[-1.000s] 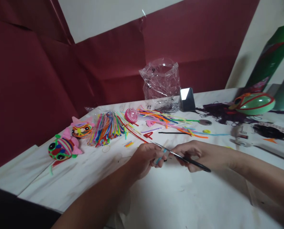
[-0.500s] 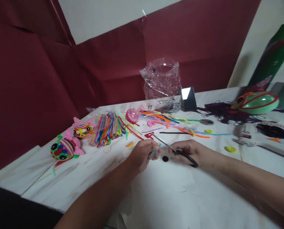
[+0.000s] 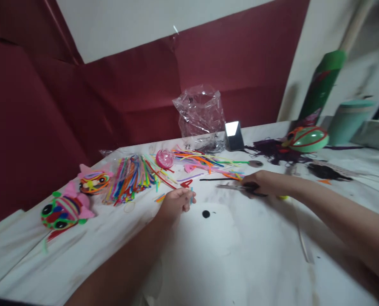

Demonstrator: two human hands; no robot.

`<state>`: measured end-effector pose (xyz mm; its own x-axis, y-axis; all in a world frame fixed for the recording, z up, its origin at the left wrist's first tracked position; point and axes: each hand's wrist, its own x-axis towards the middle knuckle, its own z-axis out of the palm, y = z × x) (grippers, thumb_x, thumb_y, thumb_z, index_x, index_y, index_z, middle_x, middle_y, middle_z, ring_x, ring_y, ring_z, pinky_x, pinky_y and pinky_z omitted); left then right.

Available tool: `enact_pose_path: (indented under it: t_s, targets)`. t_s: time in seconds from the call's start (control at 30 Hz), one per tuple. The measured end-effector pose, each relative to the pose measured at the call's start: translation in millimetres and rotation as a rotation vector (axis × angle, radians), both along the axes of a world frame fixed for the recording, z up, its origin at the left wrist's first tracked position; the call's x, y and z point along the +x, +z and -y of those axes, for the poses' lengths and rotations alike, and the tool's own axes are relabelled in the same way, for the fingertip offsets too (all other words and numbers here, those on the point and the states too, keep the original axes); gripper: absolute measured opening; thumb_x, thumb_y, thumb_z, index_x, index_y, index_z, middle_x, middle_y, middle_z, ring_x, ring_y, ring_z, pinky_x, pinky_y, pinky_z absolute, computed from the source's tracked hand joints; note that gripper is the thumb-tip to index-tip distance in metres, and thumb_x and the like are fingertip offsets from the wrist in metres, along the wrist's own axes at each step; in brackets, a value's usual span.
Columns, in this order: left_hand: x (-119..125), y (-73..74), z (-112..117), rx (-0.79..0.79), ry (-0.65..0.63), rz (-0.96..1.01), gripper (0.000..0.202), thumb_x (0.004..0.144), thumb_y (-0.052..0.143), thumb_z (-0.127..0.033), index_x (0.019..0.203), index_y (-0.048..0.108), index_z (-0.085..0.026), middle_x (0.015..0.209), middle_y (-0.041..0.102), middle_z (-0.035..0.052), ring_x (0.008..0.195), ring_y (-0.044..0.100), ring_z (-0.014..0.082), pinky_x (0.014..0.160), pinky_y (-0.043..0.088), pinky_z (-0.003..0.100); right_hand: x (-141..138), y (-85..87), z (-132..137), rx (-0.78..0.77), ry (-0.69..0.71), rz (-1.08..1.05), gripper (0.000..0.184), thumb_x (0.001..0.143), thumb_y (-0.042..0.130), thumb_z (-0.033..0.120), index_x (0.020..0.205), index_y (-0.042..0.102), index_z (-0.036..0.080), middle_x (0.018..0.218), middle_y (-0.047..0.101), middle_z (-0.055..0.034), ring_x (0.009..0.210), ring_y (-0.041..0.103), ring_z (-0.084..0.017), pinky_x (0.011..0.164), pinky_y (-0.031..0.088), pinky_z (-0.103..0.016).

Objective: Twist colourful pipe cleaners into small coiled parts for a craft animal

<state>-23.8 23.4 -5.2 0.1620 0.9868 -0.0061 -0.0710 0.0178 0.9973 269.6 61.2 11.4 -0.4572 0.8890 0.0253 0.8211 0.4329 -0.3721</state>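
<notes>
My left hand (image 3: 176,202) is closed, pinching a short light blue pipe cleaner (image 3: 192,194) that sticks up past the fingertips. Well apart from it, my right hand (image 3: 256,182) is over the table on the right, closed around the black handles of a pair of scissors (image 3: 229,187). Their blades point left, just in front of a straight black pipe cleaner (image 3: 216,179). Beyond my left hand lies a bent red pipe cleaner (image 3: 186,183). A black disc (image 3: 206,214) rests on the table between the hands.
Two decorated balloon figures, a green-eared one (image 3: 66,208) and an orange one (image 3: 95,180), stand at the left. Bundled pipe cleaners (image 3: 134,176), a pink ball (image 3: 165,158), a clear plastic bag (image 3: 200,114) and a phone (image 3: 234,137) are farther back. A green balloon (image 3: 310,139) lies at right.
My right hand has moved the scissors away from my left hand, rightward and down to the table. The left hand still holds the light blue piece. The view has shifted to the right.
</notes>
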Motion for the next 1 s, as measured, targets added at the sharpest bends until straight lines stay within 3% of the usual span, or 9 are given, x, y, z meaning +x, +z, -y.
enact_pose_path:
  t_s: [0.1, 0.23, 0.4, 0.57, 0.7, 0.77, 0.87, 1.0]
  targets:
    - [2, 1.4, 3, 0.002, -0.014, -0.035, 0.029, 0.060, 0.065, -0.039, 0.068, 0.060, -0.011, 0.059, 0.055, 0.0014, 0.041, 0.032, 0.0029, 0.043, 0.018, 0.021, 7, 1.0, 0, -0.051, 0.117, -0.003, 0.029, 0.062, 0.048, 0.007, 0.077, 0.068, 0.022, 0.066, 0.063, -0.0002, 0.060, 0.055, -0.015, 0.059, 0.040, -0.023]
    - [4, 3.7, 7, 0.004, -0.012, -0.051, 0.029, 0.061, 0.063, -0.038, 0.067, 0.060, -0.011, 0.056, 0.053, 0.0008, 0.042, 0.034, 0.0038, 0.044, 0.021, 0.021, 11, 0.1, -6, 0.023, 0.020, 0.118, 0.033, 0.062, 0.050, 0.010, 0.087, 0.068, 0.024, 0.066, 0.060, -0.0005, 0.060, 0.052, -0.014, 0.059, 0.038, -0.023]
    - [6, 5.3, 9, 0.002, -0.007, -0.092, 0.027, 0.062, 0.063, -0.037, 0.069, 0.060, -0.011, 0.056, 0.054, 0.0007, 0.042, 0.034, 0.0041, 0.044, 0.021, 0.021, 22, 4.7, -6, -0.063, -0.014, 0.196, 0.044, 0.061, 0.054, 0.019, 0.104, 0.062, 0.023, 0.069, 0.061, 0.0003, 0.058, 0.051, -0.013, 0.052, 0.035, -0.021]
    - [7, 4.0, 8, 0.043, 0.016, -0.112, 0.027, 0.062, 0.062, -0.038, 0.065, 0.059, -0.012, 0.056, 0.053, 0.0006, 0.044, 0.034, 0.0051, 0.046, 0.023, 0.021, 26, 13.4, -4, -0.008, -0.051, 0.155, 0.031, 0.066, 0.055, 0.027, 0.094, 0.065, 0.019, 0.075, 0.063, -0.0024, 0.062, 0.054, -0.015, 0.054, 0.037, -0.022]
    - [8, 5.9, 11, 0.120, 0.036, -0.187, 0.024, 0.065, 0.058, -0.036, 0.065, 0.061, -0.012, 0.058, 0.053, 0.0000, 0.048, 0.035, 0.0061, 0.049, 0.026, 0.021, -22, 16.6, 10, 0.270, -0.191, -0.178, 0.024, 0.078, 0.043, 0.026, 0.082, 0.064, 0.015, 0.079, 0.065, -0.0059, 0.068, 0.057, -0.016, 0.061, 0.040, -0.024]
    - [10, 8.5, 15, 0.140, 0.018, -0.275, 0.023, 0.067, 0.055, -0.035, 0.065, 0.061, -0.013, 0.056, 0.051, -0.0013, 0.049, 0.035, 0.0068, 0.049, 0.027, 0.021, -56, 15.2, 27, 0.245, -0.064, -0.375, 0.024, 0.080, 0.043, 0.030, 0.082, 0.062, 0.016, 0.080, 0.065, -0.0052, 0.070, 0.057, -0.015, 0.063, 0.041, -0.024]
    - [13, 11.6, 25, 0.194, -0.042, -0.435, 0.022, 0.070, 0.052, -0.034, 0.063, 0.059, -0.014, 0.052, 0.047, -0.0032, 0.049, 0.035, 0.0077, 0.049, 0.027, 0.021, -94, 9.7, 55, 0.125, 0.066, -0.481, 0.024, 0.082, 0.042, 0.033, 0.087, 0.060, 0.017, 0.079, 0.064, -0.0043, 0.069, 0.056, -0.015, 0.060, 0.042, -0.024]
    - [16, 10.0, 34, 0.472, -0.116, -0.653, 0.018, 0.073, 0.049, -0.025, 0.059, 0.055, -0.015, 0.055, 0.047, -0.0026, 0.054, 0.040, 0.0093, 0.054, 0.030, 0.022, -106, 1.4, 72, 0.175, 0.154, -0.393, 0.016, 0.080, 0.045, 0.028, 0.078, 0.057, 0.017, 0.070, 0.059, -0.0035, 0.063, 0.051, -0.013, 0.057, 0.038, -0.023]
